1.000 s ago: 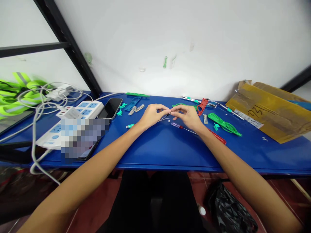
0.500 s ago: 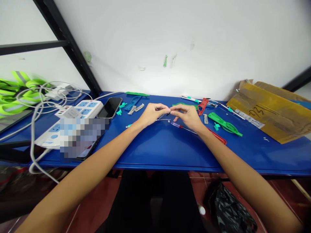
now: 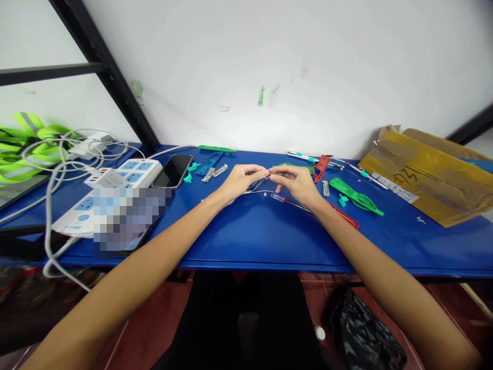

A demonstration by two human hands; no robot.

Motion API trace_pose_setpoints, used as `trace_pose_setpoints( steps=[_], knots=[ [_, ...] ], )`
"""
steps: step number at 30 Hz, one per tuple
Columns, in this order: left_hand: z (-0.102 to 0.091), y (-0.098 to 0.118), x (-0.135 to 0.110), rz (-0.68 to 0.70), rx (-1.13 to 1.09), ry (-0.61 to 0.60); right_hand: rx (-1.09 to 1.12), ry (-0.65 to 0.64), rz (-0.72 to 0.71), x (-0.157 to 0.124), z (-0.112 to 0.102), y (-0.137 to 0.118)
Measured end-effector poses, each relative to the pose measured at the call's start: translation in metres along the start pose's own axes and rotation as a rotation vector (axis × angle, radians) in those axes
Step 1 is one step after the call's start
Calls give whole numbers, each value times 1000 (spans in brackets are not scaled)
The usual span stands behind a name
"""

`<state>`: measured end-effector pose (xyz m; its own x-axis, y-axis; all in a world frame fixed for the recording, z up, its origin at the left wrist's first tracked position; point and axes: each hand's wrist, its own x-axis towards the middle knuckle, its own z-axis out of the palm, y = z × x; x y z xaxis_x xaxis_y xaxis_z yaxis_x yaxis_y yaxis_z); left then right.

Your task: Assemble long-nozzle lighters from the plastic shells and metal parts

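Over the middle of the blue table, my left hand (image 3: 244, 181) and my right hand (image 3: 296, 181) meet fingertip to fingertip. Both are closed in a pinch around a small dark piece (image 3: 268, 175), mostly covered by the fingers. Thin pale wires (image 3: 254, 190) curve below my left fingers. A screwdriver with a clear purple handle (image 3: 278, 197) lies just under my right hand, its shaft running beneath the wrist. Partly hidden by my right forearm is a red plastic part (image 3: 346, 216). A tiny white bit (image 3: 265, 194) rests beside the screwdriver handle.
Left on the table (image 3: 246, 241) are a white power strip (image 3: 144, 177), a phone (image 3: 173, 171) and a blue plastic part (image 3: 209, 163). To the right lie a red plastic part (image 3: 322, 167), a green plastic part (image 3: 356, 196) and a cardboard box (image 3: 431, 180).
The fingertips have shifted slightly around the small dark piece, and more of the thin wires shows below my left hand. Both hands stay in nearly the same place.
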<state>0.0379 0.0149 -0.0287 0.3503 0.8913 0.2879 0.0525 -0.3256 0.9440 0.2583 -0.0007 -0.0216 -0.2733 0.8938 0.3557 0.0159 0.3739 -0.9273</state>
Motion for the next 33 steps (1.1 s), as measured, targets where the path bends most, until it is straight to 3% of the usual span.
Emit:
trace_pose_setpoints(
  steps=[17,25,29,33],
  knots=[
    [0,2,-1,2,9,-39,24,-14,21,0,0,-2],
    [10,2,-2,162,60,51,-39,-1,12,1,-3,-4],
    [13,5,-5,321,266,87,-45,9,1,0,-3,-6],
    [10,2,-5,388,355,95,-26,5,16,0,-2,-7]
  ],
)
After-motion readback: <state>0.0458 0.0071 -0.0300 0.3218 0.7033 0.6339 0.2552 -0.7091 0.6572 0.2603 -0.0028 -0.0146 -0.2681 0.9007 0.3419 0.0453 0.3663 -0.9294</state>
